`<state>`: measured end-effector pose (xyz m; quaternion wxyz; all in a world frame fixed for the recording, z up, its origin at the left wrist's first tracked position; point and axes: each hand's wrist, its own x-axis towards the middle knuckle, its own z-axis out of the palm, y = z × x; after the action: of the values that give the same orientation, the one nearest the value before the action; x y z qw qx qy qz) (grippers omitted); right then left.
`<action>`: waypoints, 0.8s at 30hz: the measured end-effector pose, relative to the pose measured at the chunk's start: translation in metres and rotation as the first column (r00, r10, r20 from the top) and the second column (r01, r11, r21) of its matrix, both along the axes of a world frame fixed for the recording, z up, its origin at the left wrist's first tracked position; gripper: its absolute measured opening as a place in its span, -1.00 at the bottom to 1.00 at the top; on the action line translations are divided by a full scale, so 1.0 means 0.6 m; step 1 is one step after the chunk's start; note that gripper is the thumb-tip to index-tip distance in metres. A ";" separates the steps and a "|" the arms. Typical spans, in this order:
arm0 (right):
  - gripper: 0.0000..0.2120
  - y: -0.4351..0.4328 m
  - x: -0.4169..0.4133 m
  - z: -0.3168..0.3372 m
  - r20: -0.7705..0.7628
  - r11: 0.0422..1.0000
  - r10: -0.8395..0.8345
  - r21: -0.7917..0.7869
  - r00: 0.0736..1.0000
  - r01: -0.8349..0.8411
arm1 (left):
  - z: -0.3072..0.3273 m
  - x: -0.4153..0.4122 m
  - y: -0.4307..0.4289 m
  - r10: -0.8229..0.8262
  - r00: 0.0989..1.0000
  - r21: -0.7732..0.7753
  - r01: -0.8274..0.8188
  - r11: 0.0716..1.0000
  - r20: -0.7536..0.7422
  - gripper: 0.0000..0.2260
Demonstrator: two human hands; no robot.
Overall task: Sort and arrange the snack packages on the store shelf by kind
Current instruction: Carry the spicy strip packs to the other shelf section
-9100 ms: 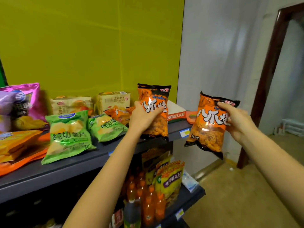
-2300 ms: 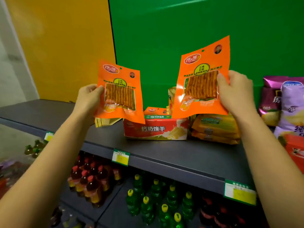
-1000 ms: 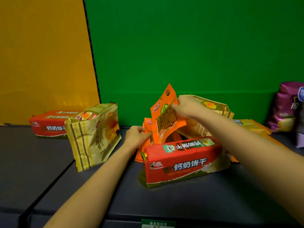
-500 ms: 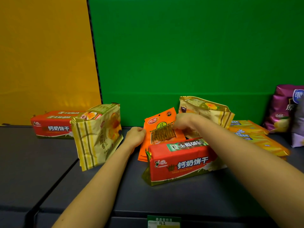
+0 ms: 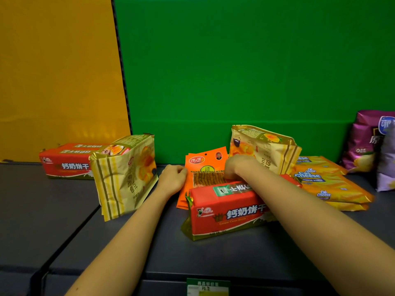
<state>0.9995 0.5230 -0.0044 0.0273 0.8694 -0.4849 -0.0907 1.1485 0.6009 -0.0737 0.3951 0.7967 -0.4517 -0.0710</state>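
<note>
Both grips pinch the orange snack packets (image 5: 205, 167): left hand (image 5: 173, 179) at their left edge, right hand (image 5: 237, 167) apparently at the right; they stand squared on the shelf (image 5: 64, 221) behind a red biscuit pack (image 5: 226, 212), grouping like with like.

Orange pouches (image 5: 205, 167) now lie flatter behind the red biscuit pack (image 5: 226, 210) — no longer tipped up; right hand (image 5: 237, 167) drops onto them, left hand (image 5: 173, 178) at their left edge.

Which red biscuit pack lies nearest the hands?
The red biscuit pack at centre, under the right forearm; the other red pack sits far left by the orange wall.
</note>
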 end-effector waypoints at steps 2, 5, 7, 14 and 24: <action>-0.60 0.001 -0.002 0.000 0.015 0.999 0.000 -0.052 1.000 0.001 | -0.004 0.008 -0.001 0.008 0.999 -0.013 -0.007 1.000 0.034 -0.70; -0.62 0.005 -0.011 0.009 0.089 0.995 0.029 -0.101 0.996 -0.020 | 0.000 0.012 0.001 0.030 0.997 -0.074 -0.025 0.997 0.068 -0.69; -0.66 0.010 -0.023 0.020 0.166 0.986 0.061 -0.163 0.984 -0.034 | 0.014 0.002 0.005 0.040 0.999 -0.170 -0.036 0.985 0.021 -0.71; -0.73 0.048 -0.114 0.073 0.427 0.948 0.219 -0.305 0.877 -0.088 | 0.086 -0.064 0.061 -0.220 0.970 -0.408 0.163 0.899 -0.098 -0.88; -0.90 0.061 -0.379 0.113 0.631 0.928 0.240 -0.373 0.737 0.017 | 0.170 -0.200 0.133 -0.306 0.855 -0.273 0.440 0.856 0.419 -0.71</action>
<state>0.7722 0.5594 0.0634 0.0140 0.8521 -0.4166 0.3166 1.0287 0.6807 0.0282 0.4223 0.6053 -0.6696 0.0834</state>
